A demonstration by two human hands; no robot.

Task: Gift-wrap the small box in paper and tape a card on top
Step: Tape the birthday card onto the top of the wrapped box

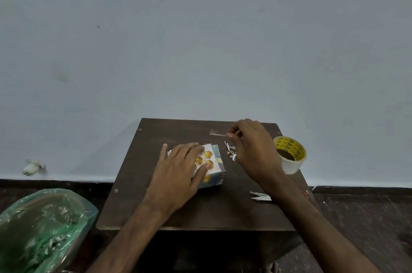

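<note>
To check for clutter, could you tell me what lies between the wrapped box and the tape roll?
Head view: between wrapped box and tape roll lie white paper scraps and the right hand.

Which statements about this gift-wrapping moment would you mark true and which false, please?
1. The left hand lies flat on the wrapped box. True.
2. The tape roll stands left of the box. False: it stands on the right side of the table, beyond the right hand.
3. The right hand pinches the end of a tape strip stuck to the table. True.
4. The green plastic bag sits on the table. False: it lies off the table, at lower left.
</note>
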